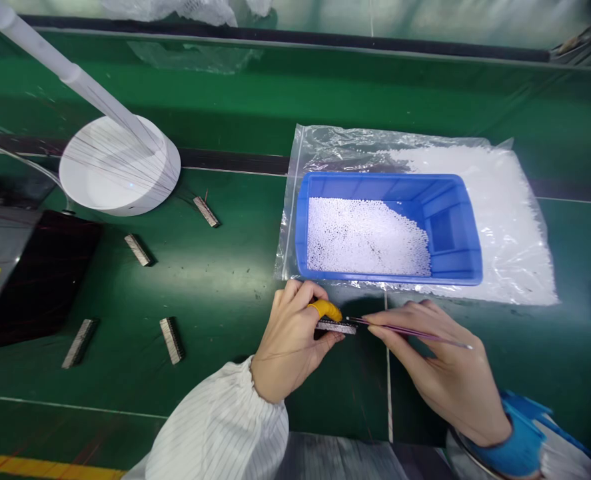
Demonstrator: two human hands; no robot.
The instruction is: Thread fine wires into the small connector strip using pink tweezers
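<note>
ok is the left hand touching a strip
Touching: the head view shows the left hand pinching one strip between its thumb and yellow-covered finger.

From afar, I saw the green desk [235,260] carrying a plastic bag [512,227], four loose strips [170,341] and a black box [38,277].

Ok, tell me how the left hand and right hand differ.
The left hand wears a yellow finger cover; the right hand shows none. The left hand pinches a small grey strip; the right hand holds a thin purple tool. Both are over the green table.
</note>
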